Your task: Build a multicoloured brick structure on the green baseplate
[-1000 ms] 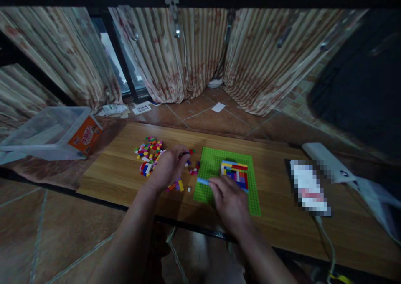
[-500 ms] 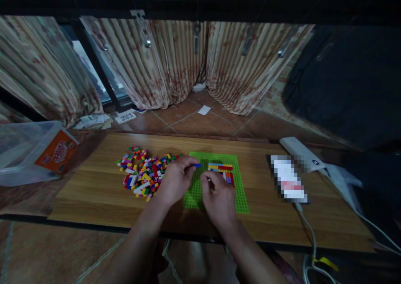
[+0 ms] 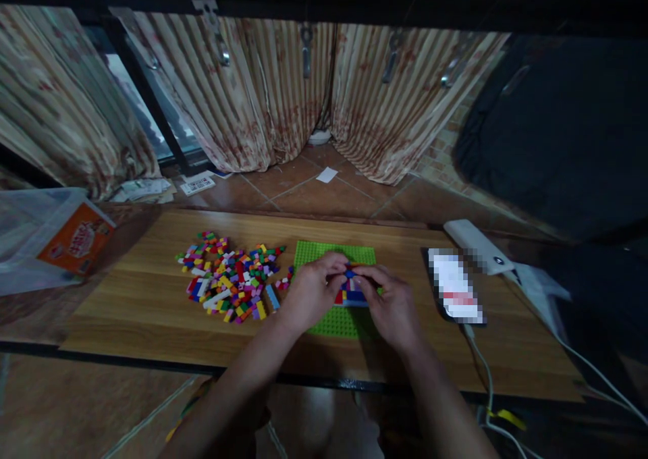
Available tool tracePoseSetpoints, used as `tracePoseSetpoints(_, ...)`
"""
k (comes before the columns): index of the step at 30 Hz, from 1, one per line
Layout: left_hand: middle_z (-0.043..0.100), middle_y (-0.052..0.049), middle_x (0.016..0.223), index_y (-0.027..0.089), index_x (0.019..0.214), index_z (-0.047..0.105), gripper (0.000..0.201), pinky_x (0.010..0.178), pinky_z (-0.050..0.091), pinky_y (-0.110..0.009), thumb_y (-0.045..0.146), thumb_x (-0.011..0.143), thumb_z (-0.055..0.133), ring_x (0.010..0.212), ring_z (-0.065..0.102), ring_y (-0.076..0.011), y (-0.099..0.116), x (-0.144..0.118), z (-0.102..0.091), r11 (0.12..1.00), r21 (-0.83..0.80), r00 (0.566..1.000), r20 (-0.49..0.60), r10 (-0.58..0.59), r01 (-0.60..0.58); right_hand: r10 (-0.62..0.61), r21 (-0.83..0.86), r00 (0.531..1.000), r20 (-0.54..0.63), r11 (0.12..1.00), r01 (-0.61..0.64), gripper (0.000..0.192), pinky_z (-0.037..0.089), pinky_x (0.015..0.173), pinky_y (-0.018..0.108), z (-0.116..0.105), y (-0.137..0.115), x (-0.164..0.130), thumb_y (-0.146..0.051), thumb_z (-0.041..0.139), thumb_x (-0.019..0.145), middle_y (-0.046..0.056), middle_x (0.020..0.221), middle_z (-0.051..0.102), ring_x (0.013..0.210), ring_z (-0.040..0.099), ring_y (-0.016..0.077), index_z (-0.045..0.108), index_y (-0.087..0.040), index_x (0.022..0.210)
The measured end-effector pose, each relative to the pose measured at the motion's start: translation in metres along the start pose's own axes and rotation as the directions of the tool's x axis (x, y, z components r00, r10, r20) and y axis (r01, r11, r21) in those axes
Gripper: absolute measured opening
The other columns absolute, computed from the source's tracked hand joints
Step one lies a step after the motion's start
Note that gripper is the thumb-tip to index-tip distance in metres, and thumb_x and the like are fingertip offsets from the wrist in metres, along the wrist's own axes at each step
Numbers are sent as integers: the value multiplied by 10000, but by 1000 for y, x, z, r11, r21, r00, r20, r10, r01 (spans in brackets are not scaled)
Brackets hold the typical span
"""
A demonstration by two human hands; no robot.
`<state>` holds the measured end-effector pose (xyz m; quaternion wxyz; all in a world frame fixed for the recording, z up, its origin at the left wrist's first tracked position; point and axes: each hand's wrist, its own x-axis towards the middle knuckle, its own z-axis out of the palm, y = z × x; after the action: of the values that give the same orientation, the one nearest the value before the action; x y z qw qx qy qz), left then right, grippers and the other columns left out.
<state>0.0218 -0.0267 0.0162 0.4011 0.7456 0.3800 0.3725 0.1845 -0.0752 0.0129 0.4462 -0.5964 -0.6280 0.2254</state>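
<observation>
**Fingertips meet over the brick block at mid-frame**

At the centre of the frame, a small blue brick point(image 3: 349, 273) is pinched by the fingertips of the left hand point(image 3: 310, 293) and the right hand point(image 3: 393, 305), just above the multicoloured block of bricks point(image 3: 353, 293) seated on the green baseplate point(image 3: 331, 256). A skewed press could leave the studs misaligned or shift the baseplate on the wooden table point(image 3: 152, 310). Both wrists are angled inward, fingers curled narrowly. The loose brick pile point(image 3: 227, 280) lies at left of centre.
</observation>
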Motion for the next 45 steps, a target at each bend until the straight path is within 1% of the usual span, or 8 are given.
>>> tracePoseSetpoints(4,694,-62,1039,183,1053,639,229,931,533,-372,122,849,556,982,669,-206,0,2,0,964,254,989,-141,-39,74,100,-144,990,-103,983,-114,231,496,763,357,-22,19,3,-356,545,884,72,945,716,850,661,221,722,-213,926)
tracePoseSetpoints(7,675,-70,1061,189,1021,668,205,958,513,-398,138,854,563,1036,635,-229,-1,3,-5,923,376,981,-195,-14,88,107,-164,989,-105,979,-124,231,492,758,356,-30,26,5,-357,549,872,77,958,717,852,658,221,722,-209,911)
tracePoseSetpoints(14,628,-67,1194,216,973,710,200,1025,481,-397,140,857,566,1133,597,-219,-5,0,2,909,417,992,-108,61,-11,85,-129,996,-11,988,-86,184,479,787,333,-14,19,9,-302,554,861,38,896,707,832,646,192,725,-236,862)
tracePoseSetpoints(20,604,-94,1268,215,1008,721,235,1051,450,-467,126,847,575,1185,567,-242,-4,-2,7,887,460,997,-42,65,-39,257,42,966,-7,966,-257,141,482,754,335,-4,25,13,-335,636,786,21,848,722,758,641,182,728,-233,820)
tracePoseSetpoints(25,610,-80,1266,232,1020,725,254,1048,447,-466,118,839,589,1197,550,-247,-4,-2,10,879,473,997,-22,76,-56,396,280,917,-43,886,-369,199,480,677,317,3,30,18,-372,752,650,17,735,706,672,618,169,713,-206,753)
tracePoseSetpoints(31,578,-105,1323,234,1134,700,317,1051,427,-485,132,866,566,1209,534,-263,-4,-3,13,856,511,997,24,75,-76,552,519,834,-15,717,-465,326,437,584,277,8,27,20,-368,829,500,-21,645,648,586,566,131,670,-197,727)
tracePoseSetpoints(36,558,-100,1356,277,1196,680,363,1024,434,-493,144,904,509,1182,534,-258,-3,-5,15,818,562,993,69,98,-120,590,534,808,10,680,-503,325,408,529,258,8,25,21,-337,817,489,-28,625,639,541,541,117,655,-194,732)
tracePoseSetpoints(45,579,-104,1307,254,1171,692,358,1011,455,-465,123,901,497,1172,518,-247,-5,-5,17,818,557,990,70,126,-144,551,465,834,-23,745,-479,313,416,507,263,9,25,20,-399,786,531,-39,579,607,504,524,115,633,-195,713)
